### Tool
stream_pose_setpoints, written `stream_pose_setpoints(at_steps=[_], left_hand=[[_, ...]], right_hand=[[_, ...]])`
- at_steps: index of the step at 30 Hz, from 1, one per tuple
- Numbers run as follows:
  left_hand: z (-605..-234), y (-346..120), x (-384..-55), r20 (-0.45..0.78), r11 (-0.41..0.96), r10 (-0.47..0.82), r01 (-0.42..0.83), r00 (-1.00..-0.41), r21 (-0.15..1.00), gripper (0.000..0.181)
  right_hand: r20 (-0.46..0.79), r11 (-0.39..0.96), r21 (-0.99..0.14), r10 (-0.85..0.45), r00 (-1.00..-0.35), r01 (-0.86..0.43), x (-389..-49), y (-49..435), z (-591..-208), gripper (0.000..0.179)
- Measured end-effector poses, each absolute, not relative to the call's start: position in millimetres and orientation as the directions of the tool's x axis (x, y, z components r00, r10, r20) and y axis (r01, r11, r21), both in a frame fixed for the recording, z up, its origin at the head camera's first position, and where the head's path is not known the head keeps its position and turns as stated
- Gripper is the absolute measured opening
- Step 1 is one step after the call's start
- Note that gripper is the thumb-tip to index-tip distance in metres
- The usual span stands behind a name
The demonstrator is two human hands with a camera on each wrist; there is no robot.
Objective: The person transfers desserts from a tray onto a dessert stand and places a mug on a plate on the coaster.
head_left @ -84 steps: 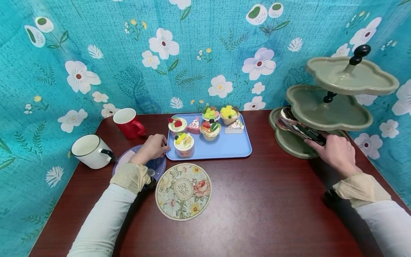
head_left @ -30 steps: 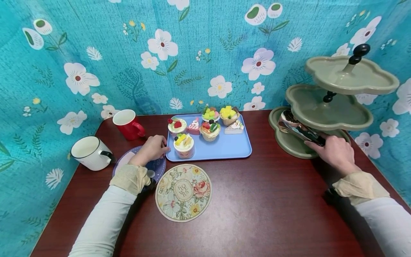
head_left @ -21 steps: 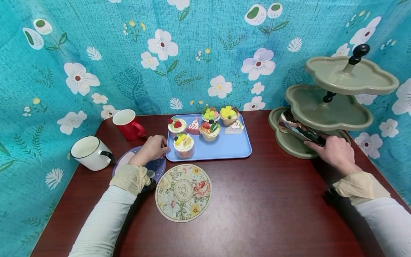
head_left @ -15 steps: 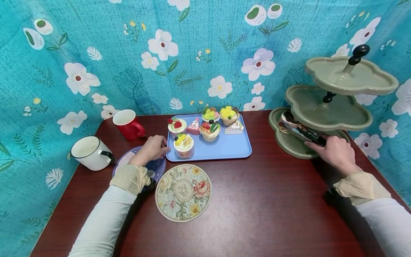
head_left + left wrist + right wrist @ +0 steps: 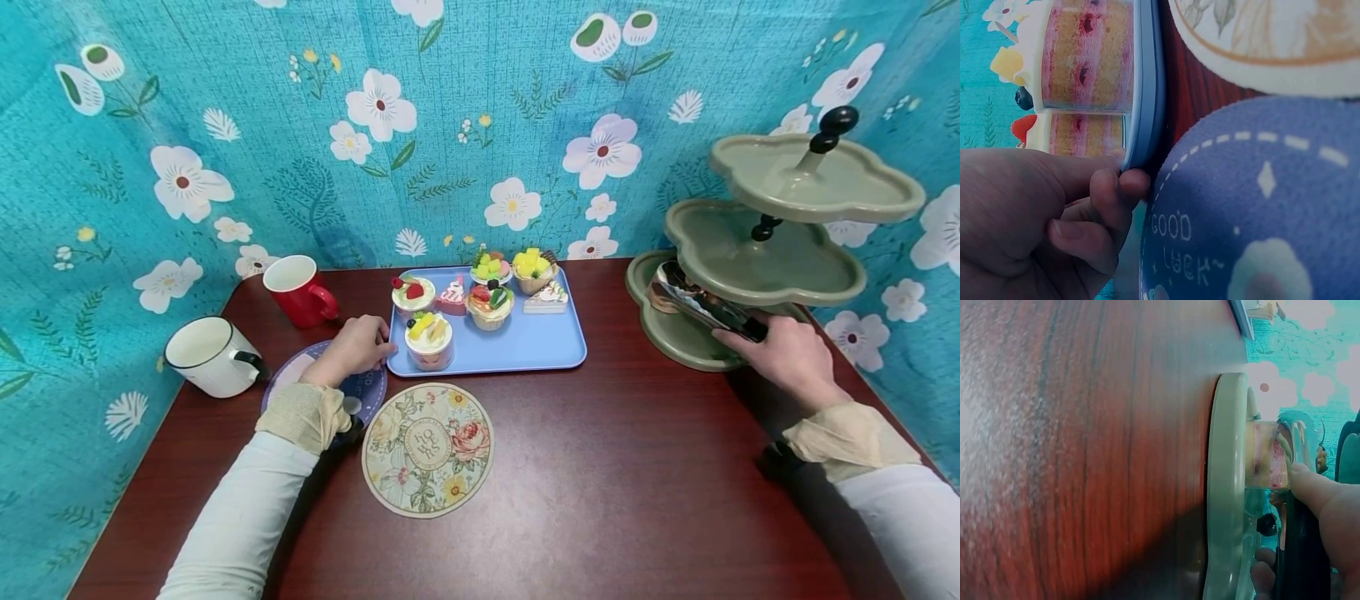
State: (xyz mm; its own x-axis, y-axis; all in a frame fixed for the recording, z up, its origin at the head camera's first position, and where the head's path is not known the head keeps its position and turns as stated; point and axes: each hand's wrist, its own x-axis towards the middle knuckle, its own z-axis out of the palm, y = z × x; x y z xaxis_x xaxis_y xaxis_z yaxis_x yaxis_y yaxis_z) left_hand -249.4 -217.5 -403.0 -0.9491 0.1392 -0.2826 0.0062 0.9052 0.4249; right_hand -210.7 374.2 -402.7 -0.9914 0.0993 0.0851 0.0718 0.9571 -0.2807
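Observation:
My left hand (image 5: 356, 346) pinches the left rim of a blue tray (image 5: 517, 354); the left wrist view shows thumb and fingertips at the tray's corner. Several small cakes stand on it, among them a fruit-topped cup cake (image 5: 430, 340). Over at the right, my right hand (image 5: 787, 354) grips black-handled metal tongs (image 5: 723, 312). Their tips are at a layered cup cake (image 5: 1266, 456), which stands upright on the bottom tier of a green three-tier stand (image 5: 693, 346). Whether the tips press on the cake is hard to see.
A red mug (image 5: 296, 292) and a white mug (image 5: 213, 358) stand at the left. A purple round mat (image 5: 367, 392) lies under the left wrist, beside a floral round mat (image 5: 427, 450). The stand's middle tier (image 5: 780, 258) and top tier (image 5: 795, 179) overhang the tongs.
The right hand and tongs have shifted slightly to the right, and more of the cup cake shows beside the tips. The left hand stays at the tray's rim.

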Motion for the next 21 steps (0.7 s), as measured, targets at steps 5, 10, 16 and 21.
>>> stream_pose_setpoints(at_steps=[5, 10, 16, 21], left_hand=[[-402.5, -217.8, -249.5, -0.290, 0.904, 0.140, 0.002, -0.947, 0.428, 0.022], [-402.5, -218.4, -249.1, -0.295, 0.907, 0.134, -0.003, -0.946, 0.421, 0.022], [-403.1, -218.2, -248.7, -0.282, 0.909, 0.148, 0.018, -0.948, 0.417, 0.021], [-403.4, -217.9, -248.9, -0.283, 0.907, 0.148, 0.017, -0.948, 0.420, 0.021]], right_hand=[[0.117, 0.959, -0.280, 0.087, -0.989, 0.051, -207.1, 377.1, -400.8, 0.080], [0.118, 0.960, -0.275, 0.080, -0.990, 0.045, -202.3, 381.0, -396.7, 0.076], [0.101, 0.962, -0.270, 0.069, -0.992, 0.039, -192.0, 387.4, -389.8, 0.067], [0.101, 0.965, -0.261, 0.067, -0.993, 0.039, -183.2, 390.6, -386.7, 0.066]])
